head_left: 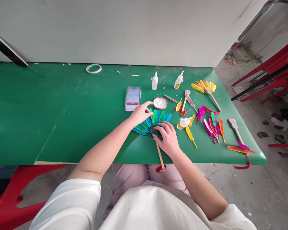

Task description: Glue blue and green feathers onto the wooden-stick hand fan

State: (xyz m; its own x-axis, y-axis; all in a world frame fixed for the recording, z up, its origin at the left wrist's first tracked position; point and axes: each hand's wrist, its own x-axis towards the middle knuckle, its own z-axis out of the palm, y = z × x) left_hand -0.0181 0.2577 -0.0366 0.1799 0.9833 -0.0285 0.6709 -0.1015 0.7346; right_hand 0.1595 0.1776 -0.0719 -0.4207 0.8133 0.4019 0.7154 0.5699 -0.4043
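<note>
A feather fan [154,118] with blue and green feathers lies on the green table, its wooden handle [160,156] pointing toward me and ending in a red tassel [160,169] over the table edge. My right hand [168,138] rests on the fan where the quills meet, thumb and fingers gripping that part and hiding some of it. Above the left feathers is my left hand [141,114], its index finger stretched to the rim of a small round dish [160,103] of white bits and its thumb apart. Nothing shows between those fingers.
A phone [132,99] lies behind my left hand. Two glue bottles [154,81] stand farther back; another bottle [183,123] lies tipped near my right hand. To the right are a yellow feather fan [205,86], loose feathers [212,128] and a wooden handle [235,130]. A tape roll [93,68] sits back left.
</note>
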